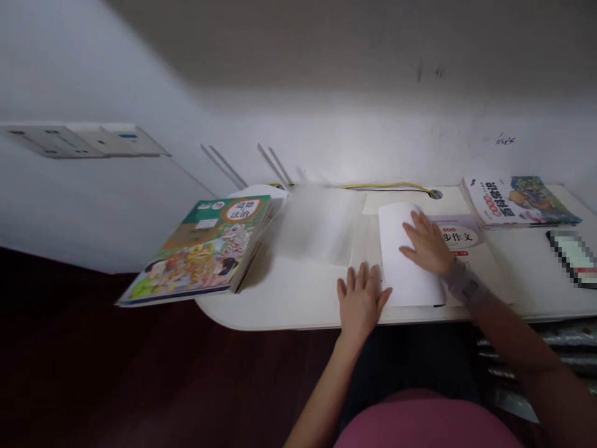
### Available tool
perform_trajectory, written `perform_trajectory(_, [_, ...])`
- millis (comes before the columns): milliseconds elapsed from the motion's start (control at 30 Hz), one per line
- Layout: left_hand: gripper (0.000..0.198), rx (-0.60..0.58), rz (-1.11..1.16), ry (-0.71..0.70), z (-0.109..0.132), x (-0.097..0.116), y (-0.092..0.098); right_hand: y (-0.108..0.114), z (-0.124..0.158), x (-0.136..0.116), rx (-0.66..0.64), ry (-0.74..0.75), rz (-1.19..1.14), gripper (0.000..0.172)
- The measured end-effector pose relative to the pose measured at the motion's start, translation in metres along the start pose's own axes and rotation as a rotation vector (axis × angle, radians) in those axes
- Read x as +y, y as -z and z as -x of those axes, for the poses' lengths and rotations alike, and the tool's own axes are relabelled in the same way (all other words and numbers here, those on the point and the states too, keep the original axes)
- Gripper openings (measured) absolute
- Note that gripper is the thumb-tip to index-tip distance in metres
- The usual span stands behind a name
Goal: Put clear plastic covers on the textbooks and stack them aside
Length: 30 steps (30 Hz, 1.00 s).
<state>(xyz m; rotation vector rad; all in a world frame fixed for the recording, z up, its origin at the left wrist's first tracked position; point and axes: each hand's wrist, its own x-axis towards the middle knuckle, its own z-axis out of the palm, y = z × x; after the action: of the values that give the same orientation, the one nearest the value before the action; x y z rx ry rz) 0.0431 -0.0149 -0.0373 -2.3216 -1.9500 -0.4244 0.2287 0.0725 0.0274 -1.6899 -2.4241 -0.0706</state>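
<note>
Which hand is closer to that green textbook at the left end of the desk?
The left hand is nearer, to the right of the green textbook and apart from it. The right hand is farther right, resting on a sheet of white paper.

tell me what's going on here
A person is working at a white desk with both bare hands. The right hand lies flat on a white paper sheet, which overlaps a workbook. The left hand rests beside the sheet's edge. A blurred paper sheet and a colourful textbook lie further left.
</note>
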Motion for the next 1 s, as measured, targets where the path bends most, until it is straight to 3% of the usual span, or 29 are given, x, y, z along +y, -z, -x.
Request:
perform_trajectory(133, [0.057,0.003,-0.013,0.000,0.001,-0.001,0.000,-0.004,-0.055,0.026,-0.058,-0.037,-0.071,0.068])
perform_trajectory(233, [0.058,0.008,-0.027,0.005,0.001,0.000,-0.001,-0.013,-0.071,0.035,-0.068,-0.058,-0.062,0.064])
perform_trajectory(500, [0.064,0.028,-0.036,0.007,0.001,0.001,-0.004,-0.028,-0.064,0.034,-0.028,-0.088,0.002,0.037])
perform_trajectory(1000, [0.065,0.026,-0.018,-0.002,0.000,0.002,-0.001,-0.029,-0.065,0.025,-0.042,-0.033,0.032,0.035])
